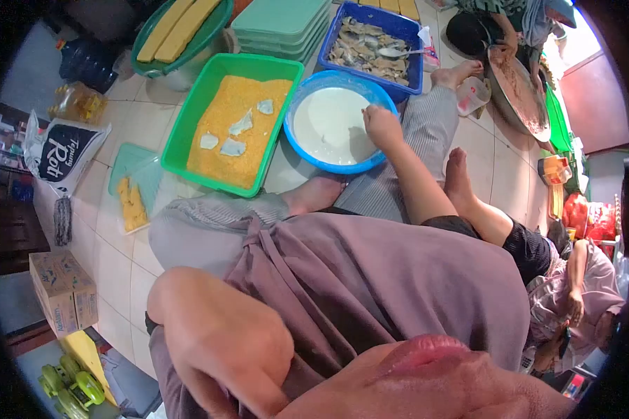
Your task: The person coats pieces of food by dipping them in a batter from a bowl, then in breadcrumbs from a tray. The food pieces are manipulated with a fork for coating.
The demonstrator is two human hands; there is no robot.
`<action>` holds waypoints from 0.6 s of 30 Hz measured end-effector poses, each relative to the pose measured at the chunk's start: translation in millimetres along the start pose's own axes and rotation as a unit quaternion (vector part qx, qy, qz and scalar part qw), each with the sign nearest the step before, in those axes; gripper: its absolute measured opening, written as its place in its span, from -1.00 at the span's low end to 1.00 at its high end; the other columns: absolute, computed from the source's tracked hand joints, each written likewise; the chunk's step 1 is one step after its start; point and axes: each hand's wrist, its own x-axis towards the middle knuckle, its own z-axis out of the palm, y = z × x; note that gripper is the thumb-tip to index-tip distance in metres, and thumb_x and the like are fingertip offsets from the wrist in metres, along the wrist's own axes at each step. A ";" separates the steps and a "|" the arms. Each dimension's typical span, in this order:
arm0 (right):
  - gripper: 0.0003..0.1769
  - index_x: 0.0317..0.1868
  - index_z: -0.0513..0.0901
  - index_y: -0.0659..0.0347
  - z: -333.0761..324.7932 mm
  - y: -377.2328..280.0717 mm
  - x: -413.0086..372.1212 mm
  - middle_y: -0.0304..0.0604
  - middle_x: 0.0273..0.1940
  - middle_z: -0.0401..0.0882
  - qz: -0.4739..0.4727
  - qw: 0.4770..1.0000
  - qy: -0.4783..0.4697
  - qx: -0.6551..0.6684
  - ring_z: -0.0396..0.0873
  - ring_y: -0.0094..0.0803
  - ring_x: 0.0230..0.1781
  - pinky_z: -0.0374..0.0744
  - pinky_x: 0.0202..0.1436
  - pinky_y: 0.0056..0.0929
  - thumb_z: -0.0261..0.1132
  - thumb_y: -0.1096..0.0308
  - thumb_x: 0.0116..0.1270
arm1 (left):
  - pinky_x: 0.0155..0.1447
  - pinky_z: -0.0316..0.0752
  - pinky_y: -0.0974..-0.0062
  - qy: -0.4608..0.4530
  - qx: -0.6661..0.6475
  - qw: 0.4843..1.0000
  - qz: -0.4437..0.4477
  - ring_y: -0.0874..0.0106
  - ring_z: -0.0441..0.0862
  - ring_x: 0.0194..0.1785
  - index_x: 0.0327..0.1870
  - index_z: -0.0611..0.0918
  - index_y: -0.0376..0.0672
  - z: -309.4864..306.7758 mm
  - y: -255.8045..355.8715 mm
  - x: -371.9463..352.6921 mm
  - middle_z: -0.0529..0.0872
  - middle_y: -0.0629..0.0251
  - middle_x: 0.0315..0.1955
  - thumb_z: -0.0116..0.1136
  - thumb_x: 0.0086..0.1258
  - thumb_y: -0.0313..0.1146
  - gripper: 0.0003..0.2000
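Head view: right hand [382, 128] over the blue basin [342, 168], fingers curled; cannot tell whether they grip anything. White liquid [328, 115] below and left of those fingers. Farther left of them, green tray [210, 184]: yellow crumbs [262, 136], four white-coated pieces [241, 122] on top. Ahead of the fingers, blue crate [398, 91]. Left hand [258, 349] raised near the face; finger state, cannot tell.

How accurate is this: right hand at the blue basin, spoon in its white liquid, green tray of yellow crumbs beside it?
The spoon is wrong: the head view shows it in the rectangular blue tub. The right hand is at the blue basin, with the green tray of yellow crumbs beside it.
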 end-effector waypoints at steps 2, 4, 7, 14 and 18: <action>-0.69 -0.36 0.56 0.37 21.9 2.0 0.8 0.06 -0.50 0.59 0.068 0.990 -0.033 0.118 0.62 -0.13 -0.44 0.56 -0.36 -0.20 0.06 0.27 0.37 | -0.44 0.24 0.17 0.020 -0.006 1.000 -0.016 0.07 0.44 -0.48 -0.41 0.44 -0.24 -4.7 -5.1 1.3 0.43 0.10 -0.56 0.05 0.38 -0.28 -0.78; -0.68 -0.34 0.58 0.41 21.9 -8.7 -2.4 -0.03 -0.47 0.61 0.157 0.938 -0.116 0.287 0.63 -0.36 -0.43 0.59 -0.44 -0.38 0.00 0.33 0.38 | -0.44 0.24 0.16 0.000 -0.025 1.000 0.013 0.05 0.43 -0.48 -0.41 0.45 -0.24 -11.7 -16.1 7.0 0.44 0.10 -0.55 0.05 0.37 -0.27 -0.77; -0.70 -0.36 0.56 0.42 43.7 -13.6 -2.3 0.01 -0.37 0.63 0.253 0.820 -0.076 0.508 0.64 -0.30 -0.39 0.61 -0.38 -0.39 0.01 0.35 0.36 | -0.41 0.28 0.21 -0.009 -0.074 0.996 0.044 0.10 0.43 -0.47 -0.28 0.47 -0.30 -15.1 -33.8 8.0 0.46 0.12 -0.54 0.10 0.35 -0.32 -0.80; -0.72 -0.12 0.52 0.46 34.6 -10.5 14.9 0.06 -0.21 0.61 0.192 0.727 0.041 0.658 0.64 -0.21 -0.25 0.61 -0.14 -0.41 0.00 0.38 0.40 | -0.30 0.37 0.43 0.020 -0.147 0.985 0.087 0.34 0.49 -0.41 0.08 0.55 -0.36 -21.9 -60.2 -9.1 0.54 0.21 -0.46 0.23 0.28 -0.37 -0.62; -0.74 -0.17 0.58 0.34 0.8 -21.7 -4.9 0.02 -0.17 0.60 -0.030 0.936 0.058 0.345 0.64 -0.19 -0.24 0.59 -0.17 -0.33 0.06 0.31 0.37 | -0.26 0.41 0.48 0.290 -0.070 0.954 -0.008 0.43 0.53 -0.32 0.13 0.48 -0.39 -27.6 -67.4 -69.5 0.56 0.25 -0.39 0.32 0.20 -0.28 -0.48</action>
